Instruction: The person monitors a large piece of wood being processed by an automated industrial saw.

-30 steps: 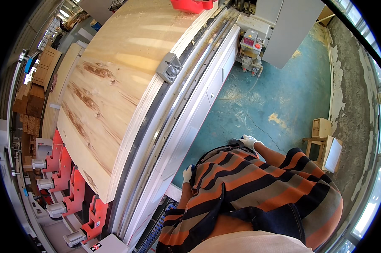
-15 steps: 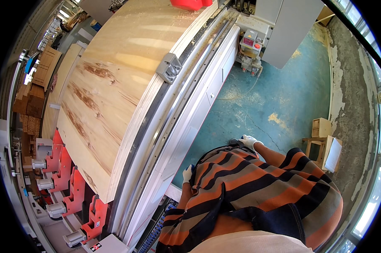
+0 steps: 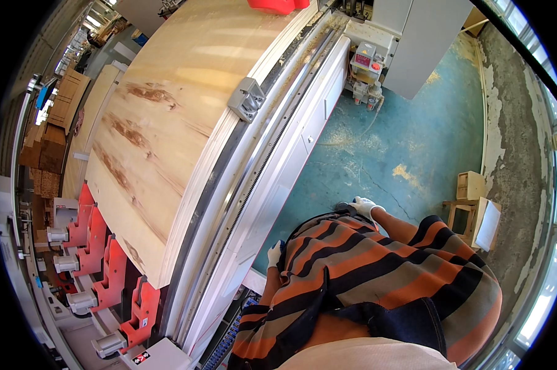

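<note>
My left hand [image 3: 274, 254], in a white glove, hangs beside the white side of the machine. Striped clothing covers part of it, so its fingers cannot be made out. My right hand [image 3: 364, 206], also white-gloved, is low in front of my body, near a dark shoe. Its fingers look loosely stretched out, and nothing shows in them. To my left, a stack of pale wooden panels [image 3: 161, 111] with brown grain marks lies on the machine bed, apart from both hands.
Red clamps [image 3: 144, 311] line the near end of the panels. A grey metal block [image 3: 247, 100] sits at their right edge, next to a long rail [image 3: 247, 179]. A lubricator [image 3: 366, 68] is mounted beyond. A small wooden stool [image 3: 460, 213] stands by the right wall.
The wooden panels have slid slightly away along the bed, uncovering more of the red clamps at the near end. My hands have hardly moved.
</note>
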Demonstrator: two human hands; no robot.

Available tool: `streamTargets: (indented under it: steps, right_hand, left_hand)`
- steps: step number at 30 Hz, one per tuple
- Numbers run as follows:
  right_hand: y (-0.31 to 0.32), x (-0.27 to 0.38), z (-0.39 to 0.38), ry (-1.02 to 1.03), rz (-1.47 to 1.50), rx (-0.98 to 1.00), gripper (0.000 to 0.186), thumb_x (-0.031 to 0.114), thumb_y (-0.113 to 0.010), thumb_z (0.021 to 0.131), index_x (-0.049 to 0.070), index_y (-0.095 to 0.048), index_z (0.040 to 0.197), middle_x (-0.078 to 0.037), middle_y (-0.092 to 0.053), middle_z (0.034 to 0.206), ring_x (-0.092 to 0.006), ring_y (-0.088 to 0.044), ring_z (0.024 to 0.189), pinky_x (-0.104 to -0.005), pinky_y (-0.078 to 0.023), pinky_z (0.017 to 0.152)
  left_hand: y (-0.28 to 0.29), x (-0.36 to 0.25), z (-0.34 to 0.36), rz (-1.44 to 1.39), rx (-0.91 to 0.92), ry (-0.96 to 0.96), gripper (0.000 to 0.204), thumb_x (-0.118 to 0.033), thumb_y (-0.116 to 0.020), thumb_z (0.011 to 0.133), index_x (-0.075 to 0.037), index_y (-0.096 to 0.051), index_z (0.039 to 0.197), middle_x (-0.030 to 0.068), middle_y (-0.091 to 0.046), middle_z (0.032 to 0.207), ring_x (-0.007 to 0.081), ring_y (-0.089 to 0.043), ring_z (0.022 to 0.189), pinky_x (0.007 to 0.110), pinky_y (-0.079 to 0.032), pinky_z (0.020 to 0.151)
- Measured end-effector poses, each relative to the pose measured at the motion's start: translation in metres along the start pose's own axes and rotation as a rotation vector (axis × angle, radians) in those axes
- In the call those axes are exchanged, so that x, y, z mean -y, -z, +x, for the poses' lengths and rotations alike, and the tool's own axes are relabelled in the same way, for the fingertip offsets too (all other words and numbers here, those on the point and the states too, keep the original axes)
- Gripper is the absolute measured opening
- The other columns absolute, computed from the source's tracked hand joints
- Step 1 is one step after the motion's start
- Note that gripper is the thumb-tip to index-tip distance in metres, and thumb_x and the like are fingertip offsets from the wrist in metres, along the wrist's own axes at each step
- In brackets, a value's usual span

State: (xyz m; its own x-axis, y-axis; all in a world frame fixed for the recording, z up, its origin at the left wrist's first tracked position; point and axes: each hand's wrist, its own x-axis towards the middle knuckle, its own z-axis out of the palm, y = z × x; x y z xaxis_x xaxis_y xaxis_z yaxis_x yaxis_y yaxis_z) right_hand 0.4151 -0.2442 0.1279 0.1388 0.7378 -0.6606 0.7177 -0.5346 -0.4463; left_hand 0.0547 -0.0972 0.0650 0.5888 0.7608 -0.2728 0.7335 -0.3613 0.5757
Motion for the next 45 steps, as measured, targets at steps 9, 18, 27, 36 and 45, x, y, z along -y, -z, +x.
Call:
streamTargets:
  steps: [9, 18, 27, 36, 45]
  right_hand:
    - [0.003, 0.004, -0.006, -0.040, 0.042, 0.008, 0.028, 0.019, -0.039, 0.074, 0.017, -0.043, 0.101, -0.016, -0.039, 0.099, -0.0281, -0.041, 0.093, -0.0325, -0.035, 0.076]
    - [0.023, 0.021, -0.020, -0.130, 0.214, -0.013, 0.047, 0.040, -0.038, 0.069, 0.003, -0.043, 0.098, -0.017, -0.046, 0.098, -0.0274, -0.043, 0.092, -0.0334, -0.034, 0.074]
    - [0.007, 0.010, -0.001, -0.300, 0.379, -0.034, 0.049, 0.041, -0.038, 0.068, 0.002, -0.043, 0.097, -0.017, -0.047, 0.096, -0.0276, -0.044, 0.091, -0.0336, -0.035, 0.073]
    - [-0.017, -0.016, 0.020, -0.163, 0.228, -0.005, 0.034, 0.031, -0.039, 0.073, 0.009, -0.043, 0.099, -0.016, -0.041, 0.101, -0.0277, -0.040, 0.095, -0.0332, -0.034, 0.076]
    - [0.018, 0.024, -0.009, -0.140, 0.196, 0.011, 0.034, 0.031, -0.038, 0.074, 0.008, -0.042, 0.098, -0.016, -0.042, 0.099, -0.0279, -0.040, 0.095, -0.0336, -0.034, 0.075]
  left_hand:
    - [0.008, -0.011, -0.003, -0.045, -0.009, -0.007, 0.014, -0.023, -0.043, 0.067, -0.009, -0.042, 0.064, 0.0135, -0.048, 0.062, 0.0329, -0.046, 0.061, 0.039, -0.035, 0.050]
    - [0.007, -0.008, -0.001, -0.071, 0.001, 0.004, 0.013, -0.021, -0.043, 0.067, -0.009, -0.042, 0.065, 0.0133, -0.048, 0.063, 0.0328, -0.046, 0.062, 0.038, -0.035, 0.051]
    - [0.012, -0.011, 0.000, -0.234, -0.014, 0.044, 0.015, -0.025, -0.044, 0.067, -0.009, -0.043, 0.065, 0.0128, -0.048, 0.063, 0.0325, -0.047, 0.062, 0.038, -0.035, 0.051]
    - [0.011, -0.009, 0.002, -0.174, -0.019, 0.023, 0.016, -0.025, -0.045, 0.066, -0.009, -0.045, 0.067, 0.0129, -0.049, 0.063, 0.0320, -0.047, 0.062, 0.038, -0.035, 0.051]
    - [-0.008, 0.023, 0.000, -0.289, -0.049, 0.083, 0.016, -0.025, -0.046, 0.066, -0.009, -0.044, 0.067, 0.0127, -0.049, 0.063, 0.0315, -0.047, 0.062, 0.037, -0.035, 0.052]
